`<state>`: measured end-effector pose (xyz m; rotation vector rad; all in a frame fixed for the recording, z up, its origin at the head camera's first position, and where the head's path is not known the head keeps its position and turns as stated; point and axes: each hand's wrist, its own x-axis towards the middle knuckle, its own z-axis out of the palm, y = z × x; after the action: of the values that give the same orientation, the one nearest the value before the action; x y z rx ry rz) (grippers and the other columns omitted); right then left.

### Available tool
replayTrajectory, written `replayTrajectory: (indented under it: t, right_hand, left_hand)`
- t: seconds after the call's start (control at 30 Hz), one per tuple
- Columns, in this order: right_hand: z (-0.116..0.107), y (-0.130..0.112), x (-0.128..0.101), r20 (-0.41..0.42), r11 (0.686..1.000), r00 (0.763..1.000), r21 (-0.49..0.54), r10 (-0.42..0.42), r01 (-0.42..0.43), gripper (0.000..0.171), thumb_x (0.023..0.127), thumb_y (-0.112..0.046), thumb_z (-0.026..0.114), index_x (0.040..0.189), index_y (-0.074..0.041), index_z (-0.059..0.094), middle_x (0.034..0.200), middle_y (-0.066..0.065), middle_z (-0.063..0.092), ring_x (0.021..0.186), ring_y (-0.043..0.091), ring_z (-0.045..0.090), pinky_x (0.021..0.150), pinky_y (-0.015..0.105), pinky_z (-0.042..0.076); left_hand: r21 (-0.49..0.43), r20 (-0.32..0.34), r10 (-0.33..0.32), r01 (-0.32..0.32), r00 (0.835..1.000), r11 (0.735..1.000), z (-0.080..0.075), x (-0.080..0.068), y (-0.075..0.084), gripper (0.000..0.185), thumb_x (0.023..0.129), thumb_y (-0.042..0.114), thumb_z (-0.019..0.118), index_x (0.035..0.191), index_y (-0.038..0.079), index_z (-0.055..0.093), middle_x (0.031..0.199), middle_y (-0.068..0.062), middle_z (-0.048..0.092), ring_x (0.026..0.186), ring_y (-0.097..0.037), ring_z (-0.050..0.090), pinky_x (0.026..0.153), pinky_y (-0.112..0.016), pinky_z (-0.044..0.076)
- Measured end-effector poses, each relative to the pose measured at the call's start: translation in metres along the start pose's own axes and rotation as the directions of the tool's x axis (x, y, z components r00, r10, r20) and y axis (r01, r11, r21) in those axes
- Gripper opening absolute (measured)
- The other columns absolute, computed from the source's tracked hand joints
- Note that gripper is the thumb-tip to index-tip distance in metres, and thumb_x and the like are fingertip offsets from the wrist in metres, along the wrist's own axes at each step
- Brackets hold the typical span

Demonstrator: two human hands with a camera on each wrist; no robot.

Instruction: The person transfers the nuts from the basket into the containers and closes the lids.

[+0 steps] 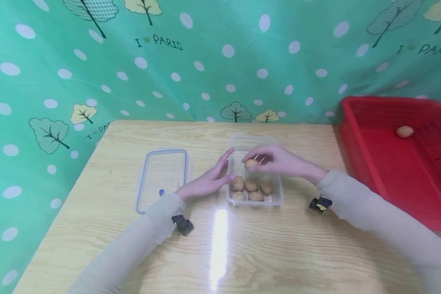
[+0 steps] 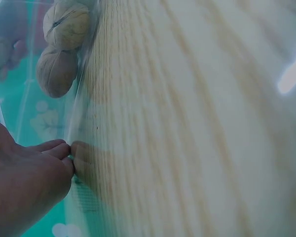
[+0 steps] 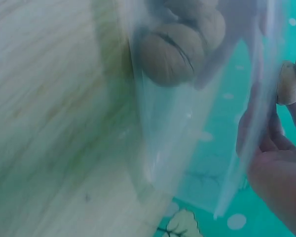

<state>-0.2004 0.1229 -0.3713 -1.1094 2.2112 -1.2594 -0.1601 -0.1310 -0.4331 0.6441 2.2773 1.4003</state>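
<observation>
A clear plastic box stands on the table, with several walnuts gathered in its near half. Above the box's far half, my right hand pinches one walnut between thumb and fingers. The right wrist view shows this held walnut beyond the see-through box wall. My left hand is at the box's left side, fingers extended and thumb apart. Seen from the left wrist, its fingertips are right at the box wall, below two walnuts inside.
A clear lid with a blue seal lies on the table left of the box. At the right stands a red plastic basket with one walnut in it. Patterned green cloth hangs behind the table.
</observation>
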Motion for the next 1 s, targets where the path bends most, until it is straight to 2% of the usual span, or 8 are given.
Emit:
replayTrajectory:
  t: [0.1, 0.33, 0.47, 0.57, 0.77, 0.93, 1.0]
  right_hand:
    - [0.007, 0.001, 0.005, 0.020, 0.999, 1.000, -0.028, 0.023, -0.022, 0.029, 0.090, -0.009, 0.068, 0.117, 0.000, 0.066, 0.115, 0.011, 0.066, 0.102, 0.024, 0.061, 0.087, 0.038, 0.052]
    - [0.012, 0.003, 0.015, 0.067, 0.990, 0.996, -0.133, 0.065, -0.055, 0.031, 0.092, -0.016, 0.066, 0.119, -0.001, 0.065, 0.115, 0.008, 0.066, 0.100, 0.022, 0.062, 0.089, 0.038, 0.052]
    - [0.014, 0.001, 0.022, 0.085, 0.977, 0.993, -0.206, 0.083, -0.064, 0.031, 0.093, -0.017, 0.065, 0.119, -0.001, 0.065, 0.115, 0.008, 0.067, 0.099, 0.023, 0.063, 0.088, 0.039, 0.052]
    - [0.015, 0.001, 0.026, 0.096, 0.970, 0.990, -0.231, 0.100, -0.076, 0.030, 0.093, -0.016, 0.064, 0.118, -0.001, 0.066, 0.115, 0.008, 0.067, 0.099, 0.025, 0.063, 0.088, 0.039, 0.052]
    - [0.015, 0.002, 0.029, 0.169, 0.963, 0.973, -0.244, 0.157, -0.113, 0.031, 0.091, -0.012, 0.066, 0.119, 0.000, 0.065, 0.114, 0.009, 0.066, 0.101, 0.026, 0.062, 0.091, 0.042, 0.050]
    - [0.014, 0.004, 0.029, 0.213, 0.957, 0.948, -0.220, 0.236, -0.189, 0.044, 0.086, -0.004, 0.068, 0.129, 0.001, 0.057, 0.116, 0.012, 0.064, 0.104, 0.028, 0.062, 0.091, 0.041, 0.050]
    - [0.014, 0.005, 0.029, 0.211, 0.957, 0.945, -0.203, 0.250, -0.207, 0.047, 0.085, 0.000, 0.066, 0.131, 0.003, 0.054, 0.116, 0.014, 0.063, 0.103, 0.028, 0.062, 0.090, 0.038, 0.052]
  left_hand:
    - [0.000, 0.004, 0.002, -0.002, 1.000, 1.000, 0.000, 0.000, -0.001, 0.078, 0.101, 0.034, 0.048, 0.154, 0.035, -0.008, 0.160, -0.008, -0.001, 0.143, -0.030, 0.017, 0.112, -0.052, 0.021]
    - [-0.019, 0.021, 0.001, 0.000, 1.000, 1.000, 0.000, 0.000, 0.001, 0.079, 0.102, 0.023, 0.048, 0.155, 0.020, -0.010, 0.158, -0.017, -0.002, 0.143, -0.037, 0.014, 0.111, -0.057, 0.019]
    - [-0.012, 0.017, 0.010, -0.010, 1.000, 1.000, -0.001, 0.000, 0.001, 0.079, 0.102, 0.025, 0.048, 0.155, 0.025, -0.010, 0.158, -0.019, 0.004, 0.142, -0.037, 0.016, 0.110, -0.059, 0.020]
    - [-0.005, 0.010, 0.017, -0.017, 1.000, 1.000, -0.001, 0.000, 0.000, 0.078, 0.102, 0.030, 0.048, 0.154, 0.032, -0.010, 0.158, -0.017, 0.008, 0.142, -0.035, 0.018, 0.110, -0.058, 0.021]
    - [-0.004, 0.002, 0.019, -0.019, 1.000, 1.000, -0.002, 0.000, 0.000, 0.078, 0.101, 0.034, 0.048, 0.153, 0.039, -0.009, 0.159, -0.016, 0.007, 0.143, -0.031, 0.018, 0.110, -0.056, 0.022]
    - [-0.016, 0.003, 0.014, -0.014, 1.000, 1.000, -0.001, 0.002, -0.001, 0.078, 0.101, 0.033, 0.049, 0.153, 0.039, -0.009, 0.160, -0.013, 0.004, 0.143, -0.030, 0.016, 0.111, -0.055, 0.021]
    - [-0.023, 0.002, 0.009, -0.009, 1.000, 1.000, 0.000, 0.002, -0.001, 0.078, 0.101, 0.034, 0.049, 0.154, 0.039, -0.008, 0.160, -0.013, 0.005, 0.143, -0.031, 0.016, 0.111, -0.056, 0.021]
